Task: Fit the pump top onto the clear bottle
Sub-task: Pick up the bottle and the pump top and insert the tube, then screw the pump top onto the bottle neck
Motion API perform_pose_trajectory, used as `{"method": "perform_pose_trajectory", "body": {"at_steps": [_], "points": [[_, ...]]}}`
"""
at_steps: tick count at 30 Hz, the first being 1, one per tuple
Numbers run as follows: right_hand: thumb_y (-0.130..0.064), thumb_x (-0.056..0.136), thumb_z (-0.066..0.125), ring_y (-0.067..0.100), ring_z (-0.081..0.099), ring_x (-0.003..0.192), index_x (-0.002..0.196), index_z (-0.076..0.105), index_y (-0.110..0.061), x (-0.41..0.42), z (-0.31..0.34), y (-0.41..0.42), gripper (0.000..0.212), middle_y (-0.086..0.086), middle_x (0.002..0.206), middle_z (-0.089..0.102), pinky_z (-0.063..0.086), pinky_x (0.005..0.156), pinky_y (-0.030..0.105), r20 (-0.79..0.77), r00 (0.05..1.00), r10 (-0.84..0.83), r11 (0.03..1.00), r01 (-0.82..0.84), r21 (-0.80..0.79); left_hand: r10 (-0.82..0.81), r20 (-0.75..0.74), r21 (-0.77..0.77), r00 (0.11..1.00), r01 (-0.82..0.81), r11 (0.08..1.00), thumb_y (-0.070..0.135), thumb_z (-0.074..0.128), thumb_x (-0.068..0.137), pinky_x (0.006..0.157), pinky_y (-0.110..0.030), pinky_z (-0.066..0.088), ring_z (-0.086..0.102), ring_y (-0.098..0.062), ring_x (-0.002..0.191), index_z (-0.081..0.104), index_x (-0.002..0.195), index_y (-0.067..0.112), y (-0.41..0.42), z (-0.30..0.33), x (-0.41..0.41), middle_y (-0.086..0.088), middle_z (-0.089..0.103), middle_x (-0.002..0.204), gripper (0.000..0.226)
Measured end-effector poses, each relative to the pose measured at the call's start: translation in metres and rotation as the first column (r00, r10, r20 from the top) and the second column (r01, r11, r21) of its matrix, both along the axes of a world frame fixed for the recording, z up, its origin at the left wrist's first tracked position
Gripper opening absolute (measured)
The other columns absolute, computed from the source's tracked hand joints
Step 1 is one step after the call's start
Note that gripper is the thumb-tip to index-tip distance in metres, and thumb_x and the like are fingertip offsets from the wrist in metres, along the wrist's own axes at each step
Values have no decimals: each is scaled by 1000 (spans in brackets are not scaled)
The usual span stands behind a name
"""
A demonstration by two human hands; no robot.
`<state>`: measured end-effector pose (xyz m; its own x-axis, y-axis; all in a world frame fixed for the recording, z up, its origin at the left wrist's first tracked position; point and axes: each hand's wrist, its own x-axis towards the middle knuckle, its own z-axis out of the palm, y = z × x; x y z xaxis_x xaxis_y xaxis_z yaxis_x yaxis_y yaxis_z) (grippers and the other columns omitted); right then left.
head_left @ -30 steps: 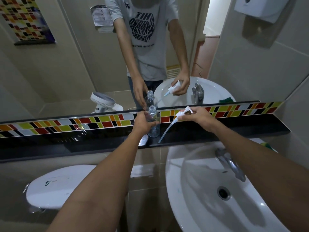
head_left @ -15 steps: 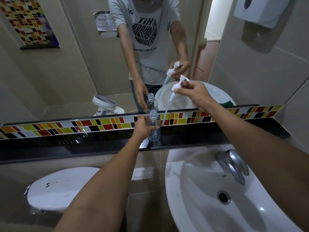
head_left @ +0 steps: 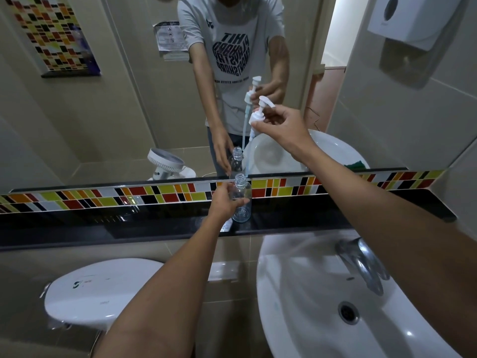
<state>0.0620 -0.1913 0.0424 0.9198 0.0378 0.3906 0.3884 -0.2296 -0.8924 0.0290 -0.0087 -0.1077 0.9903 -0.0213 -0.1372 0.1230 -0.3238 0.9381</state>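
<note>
Bottle: the clear bottle (head_left: 241,201) stands upright on the black ledge (head_left: 154,228) under the mirror (head_left: 129,112), its threaded neck uncapped.
Left hand: the left hand (head_left: 225,202) is wrapped around the bottle's left side, fingers curled across its front, gripping it in place on the ledge.
Pump top: the white pump top (head_left: 259,112) is held in the air well above the bottle, roughly upright; its thin tube hangs down toward the bottle's mouth, and the tip appears just above the opening, though it blends with its reflection there.
Right hand: the right hand (head_left: 282,125) pinches the pump top at its collar between thumb and fingertips.
Behind: a strip of coloured tiles (head_left: 103,197) runs along the back of the ledge.
Below: a white sink (head_left: 296,306) with a metal tap (head_left: 361,264) lies under the right forearm; a white round lid (head_left: 98,288) sits lower left.
Upper right: a white wall dispenser (head_left: 402,21) is mounted on the tiled wall.
In the way: nothing lies between pump tube and bottle mouth.
</note>
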Motion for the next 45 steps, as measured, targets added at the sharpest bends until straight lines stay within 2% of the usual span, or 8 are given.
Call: {"method": "perform_pose_trajectory", "body": {"at_steps": [9,16,23,27,30,35,41,45], "points": [[-11,84,84,-4,61,71,104,72,-15,1,4,8,24,-1,89,69,51,74,12,25,1000,-6,1000,6,9,7,1,-6,1000,-7,1000,11,83,74,91,-40,56,64,-23,107,55,124,9,2,-6,2,-5,65,117,58],[-11,84,84,0,60,73,109,74,-8,0,0,16,28,-3,86,67,51,74,13,16,1000,9,1000,-9,5,8,6,-39,1000,-8,999,8,82,75,77,-27,55,64,-22,105,54,124,8,2,-5,0,-2,64,115,56],[-12,84,84,1,62,78,118,72,1,-7,-41,19,38,4,96,70,51,75,13,-42,999,14,997,-17,-74,23,-11,-48,1000,-24,999,10,84,74,81,-32,59,67,-22,103,56,124,9,3,-6,0,-6,67,118,58],[-15,84,84,8,66,83,117,72,-4,-12,-62,21,37,11,101,74,55,79,22,-90,995,30,990,-42,-133,28,-8,-50,1000,-29,998,10,83,75,71,-22,56,66,-19,101,55,127,8,2,-4,-2,-5,65,118,59],[-13,86,83,8,66,80,118,69,1,-13,-74,24,38,3,96,69,57,77,21,-139,990,36,981,-61,-185,26,-2,-45,1000,-26,999,8,83,74,79,-28,57,65,-20,100,56,125,6,2,-3,-2,-6,65,119,57],[-11,86,83,21,71,93,121,68,2,-13,-89,29,41,11,103,71,61,93,45,-209,977,45,978,-85,-188,21,-13,-34,1000,-21,999,8,82,75,84,-30,55,61,-18,101,55,126,7,2,0,-3,-4,63,120,58],[-9,88,80,12,73,95,124,68,0,-14,-102,27,39,4,107,73,59,83,17,-247,967,61,965,-120,-232,28,-10,-22,1000,-28,999,8,82,76,86,-30,53,57,-17,103,54,128,6,2,3,-4,-7,60,125,59],[-12,87,81,14,75,98,121,71,-4,-14,-108,30,36,7,107,79,60,89,25,-272,961,59,973,-117,-201,25,7,0,1000,-25,1000,10,83,75,93,-37,53,60,-23,112,56,126,7,2,1,-4,-8,61,127,58]]}}
